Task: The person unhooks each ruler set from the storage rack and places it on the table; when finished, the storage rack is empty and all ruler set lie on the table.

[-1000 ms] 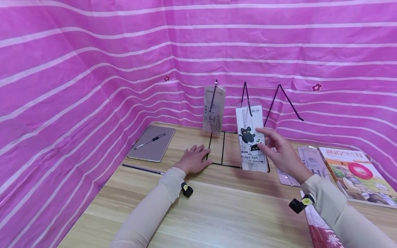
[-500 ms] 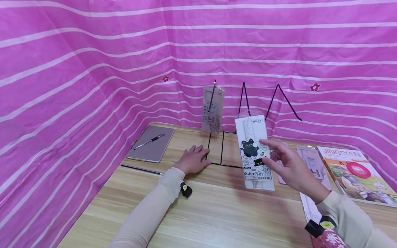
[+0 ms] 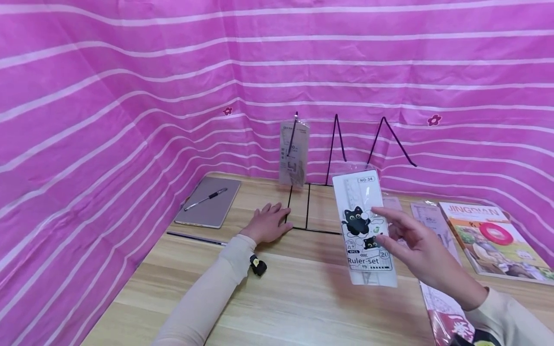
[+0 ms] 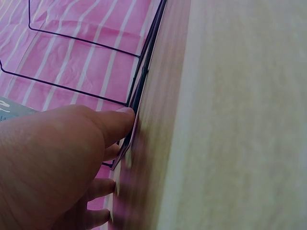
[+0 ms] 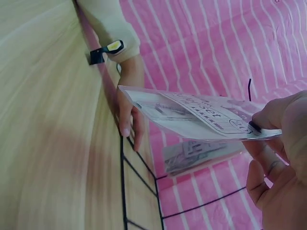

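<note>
My right hand (image 3: 426, 250) pinches a ruler set packet (image 3: 361, 192) by its right edge, thumb in front and fingers behind. The white card shows black cats and "Ruler-set"; in the right wrist view the packet (image 5: 182, 115) appears nearly edge-on. It is held in front of a black wire rack (image 3: 308, 206) with tall hooks. Flat on the table, my left hand (image 3: 269, 224) rests at the rack's base, its fingers loosely spread. The left wrist view has the thumb (image 4: 117, 122) against the base wire. Another ruler packet (image 3: 296, 168) hangs from the left hook.
At the left lie a grey notebook (image 3: 225, 192) with a pen (image 3: 207, 197) on it and a pencil (image 3: 195, 237). To the right are ruler packets (image 3: 430, 221), a magazine (image 3: 489, 257) bearing a pink ring (image 3: 483, 232), and a red-patterned packet (image 3: 447, 319). Pink striped cloth surrounds the table.
My right hand has drawn the ruler set packet off the middle hook, toward me and down to the right. The left hand has stayed at the rack base.
</note>
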### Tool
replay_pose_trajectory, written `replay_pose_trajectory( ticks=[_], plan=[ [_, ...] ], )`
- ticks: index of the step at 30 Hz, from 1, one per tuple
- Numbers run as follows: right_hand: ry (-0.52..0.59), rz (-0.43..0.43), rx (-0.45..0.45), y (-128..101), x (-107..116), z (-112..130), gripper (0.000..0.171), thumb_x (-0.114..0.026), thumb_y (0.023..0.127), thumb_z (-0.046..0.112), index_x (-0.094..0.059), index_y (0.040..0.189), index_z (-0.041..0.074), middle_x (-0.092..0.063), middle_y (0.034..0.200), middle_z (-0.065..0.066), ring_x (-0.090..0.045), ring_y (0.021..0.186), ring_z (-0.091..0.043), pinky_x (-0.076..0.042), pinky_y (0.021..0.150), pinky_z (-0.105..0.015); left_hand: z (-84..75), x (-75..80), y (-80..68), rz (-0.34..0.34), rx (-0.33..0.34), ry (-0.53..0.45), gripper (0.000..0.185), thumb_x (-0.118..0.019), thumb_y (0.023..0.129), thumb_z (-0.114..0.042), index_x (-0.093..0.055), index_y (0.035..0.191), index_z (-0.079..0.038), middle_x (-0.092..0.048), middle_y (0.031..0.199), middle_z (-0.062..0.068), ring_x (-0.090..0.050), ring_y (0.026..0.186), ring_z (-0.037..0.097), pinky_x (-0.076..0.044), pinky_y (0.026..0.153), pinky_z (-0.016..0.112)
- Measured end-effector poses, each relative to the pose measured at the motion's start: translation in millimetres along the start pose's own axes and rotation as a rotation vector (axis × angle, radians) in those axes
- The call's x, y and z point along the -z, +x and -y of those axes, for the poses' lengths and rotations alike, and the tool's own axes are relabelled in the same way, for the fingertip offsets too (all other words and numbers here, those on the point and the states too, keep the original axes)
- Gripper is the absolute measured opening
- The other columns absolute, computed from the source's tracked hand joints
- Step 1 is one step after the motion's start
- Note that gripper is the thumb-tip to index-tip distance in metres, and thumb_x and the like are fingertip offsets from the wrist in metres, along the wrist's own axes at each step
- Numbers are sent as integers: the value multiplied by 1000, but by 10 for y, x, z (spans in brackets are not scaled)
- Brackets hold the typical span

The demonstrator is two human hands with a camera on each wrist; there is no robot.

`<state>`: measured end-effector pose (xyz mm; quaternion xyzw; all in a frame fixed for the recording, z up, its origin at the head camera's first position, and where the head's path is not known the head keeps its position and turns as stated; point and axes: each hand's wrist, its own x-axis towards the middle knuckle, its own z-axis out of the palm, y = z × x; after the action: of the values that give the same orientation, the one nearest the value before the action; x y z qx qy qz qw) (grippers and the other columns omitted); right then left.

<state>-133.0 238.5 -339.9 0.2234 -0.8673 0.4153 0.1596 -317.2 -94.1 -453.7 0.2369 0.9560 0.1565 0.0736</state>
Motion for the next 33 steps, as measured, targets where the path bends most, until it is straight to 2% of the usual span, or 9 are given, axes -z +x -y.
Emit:
replay_pose_trajectory(
  ticks=[5,13,16,20,25,28,33],
  plan=[
    [-60,9,-70,-155,89,-47,62,-71,97,-2,-54,154,17,-53,82,3,-52,64,-12,-43,49,-26,0,-1,-2,0,-6,6,64,-46,109,-56,-39,164,-25,-25,175,11,-18,162,44,-15,128,71],
    [-132,18,-179,-508,153,-233,59,-76,94,2,-59,150,11,-64,79,8,-55,64,-8,-42,49,-24,-1,-11,21,8,-10,11,64,-44,109,-57,-37,165,-26,-24,176,11,-18,162,44,-15,128,71],
    [-106,48,-212,-667,115,-322,58,-76,94,2,-59,149,8,-66,79,9,-56,64,-8,-42,46,-24,5,1,20,8,-8,9,64,-44,109,-57,-36,165,-26,-23,176,11,-17,162,45,-15,128,71],
    [-15,98,-271,-825,16,-420,54,-74,95,2,-58,147,3,-65,77,8,-55,62,-8,-43,44,-26,11,27,6,7,-2,1,64,-44,109,-56,-37,165,-26,-23,176,11,-17,162,45,-14,128,71],
    [27,125,-343,-909,-115,-512,51,-73,96,4,-59,145,0,-67,77,8,-56,64,-5,-46,49,-25,7,31,1,5,1,-4,63,-45,109,-55,-38,165,-26,-24,176,10,-17,162,44,-14,128,71],
    [7,112,-327,-923,-168,-561,49,-74,95,2,-61,142,-3,-65,75,9,-54,63,-4,-45,49,-24,0,27,3,7,1,-5,63,-45,109,-55,-37,165,-25,-23,176,11,-17,162,44,-14,128,71],
    [-49,101,-355,-904,-227,-612,46,-76,95,6,-64,139,-2,-57,74,12,-48,62,-1,-42,48,-24,-4,28,4,7,5,-6,63,-45,109,-55,-37,165,-26,-23,176,11,-16,162,44,-14,129,70]
  ],
)
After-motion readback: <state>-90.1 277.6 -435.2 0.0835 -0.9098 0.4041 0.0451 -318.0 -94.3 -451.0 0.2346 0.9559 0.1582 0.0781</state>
